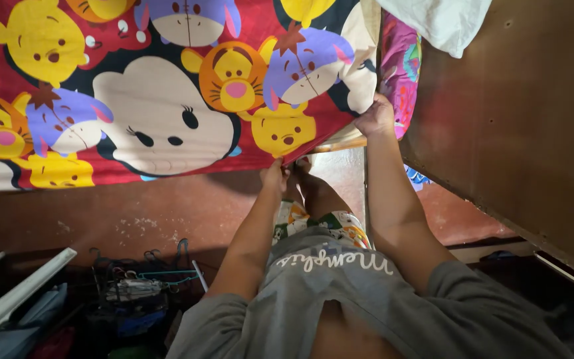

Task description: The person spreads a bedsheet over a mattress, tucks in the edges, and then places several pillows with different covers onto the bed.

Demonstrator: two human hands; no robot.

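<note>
A red bedsheet (167, 100) printed with round cartoon animal faces covers a mattress that fills the upper left of the head view. My left hand (275, 174) pinches the sheet's lower edge near the bed's corner. My right hand (375, 116) grips the sheet's corner higher up, where it meets a pink patterned cloth (400, 66). Both arms reach forward from my grey shirt (340, 292).
A brown wooden panel (519, 133) stands close on the right. A white cloth (443, 23) lies at the top. Red-brown floor (134, 213) runs below the bed. Tangled clothes hangers (137, 279) and a white plastic piece (21, 289) sit bottom left.
</note>
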